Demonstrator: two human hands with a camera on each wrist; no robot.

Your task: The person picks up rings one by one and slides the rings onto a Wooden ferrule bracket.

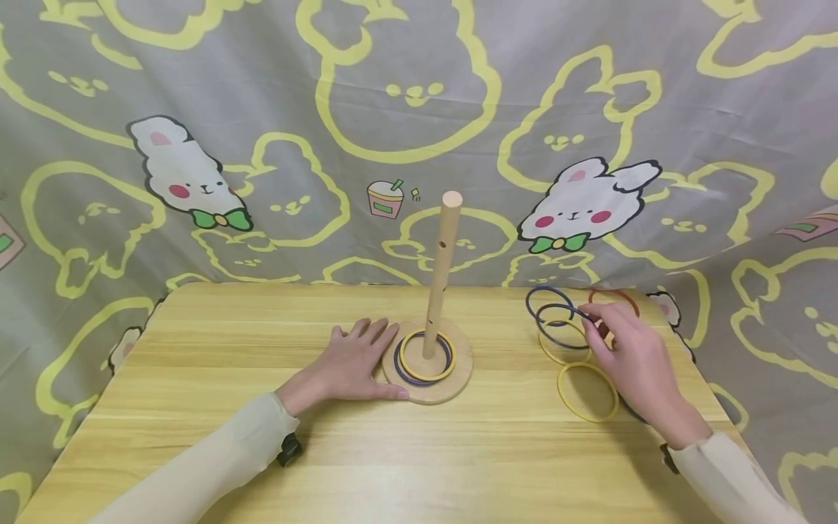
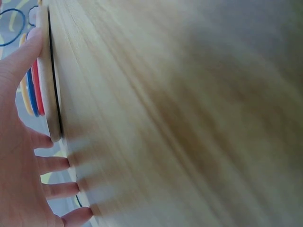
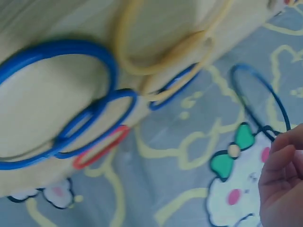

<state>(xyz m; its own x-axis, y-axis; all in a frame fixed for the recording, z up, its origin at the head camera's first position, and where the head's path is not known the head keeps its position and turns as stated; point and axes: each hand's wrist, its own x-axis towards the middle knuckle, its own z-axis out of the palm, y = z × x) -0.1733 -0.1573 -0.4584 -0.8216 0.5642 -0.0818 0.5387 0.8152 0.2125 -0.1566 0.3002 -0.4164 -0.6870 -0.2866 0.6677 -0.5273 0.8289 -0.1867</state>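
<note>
My left hand point(image 1: 360, 364) rests beside a round wooden base point(image 1: 460, 378), its thumb on the base's edge and its fingers spread on the table. An upright wooden peg point(image 1: 440, 276) rises from this base. Around the peg's foot lie a yellow ring point(image 1: 428, 380) and a blue ring point(image 1: 396, 358); the left wrist view also shows a red ring point(image 2: 38, 90) beneath them. At the right, my right hand point(image 1: 631, 353) pinches another blue ring point(image 3: 265, 81) by its edge between thumb and fingers, above the loose rings.
Loose rings lie at the table's right: a yellow ring point(image 1: 560, 393), another yellow ring point(image 1: 541, 351), a blue ring point(image 1: 528, 298) and a red ring point(image 1: 614, 291). More blue shows under my right wrist. A patterned grey curtain point(image 1: 275, 65) borders the wooden table point(image 1: 249, 313).
</note>
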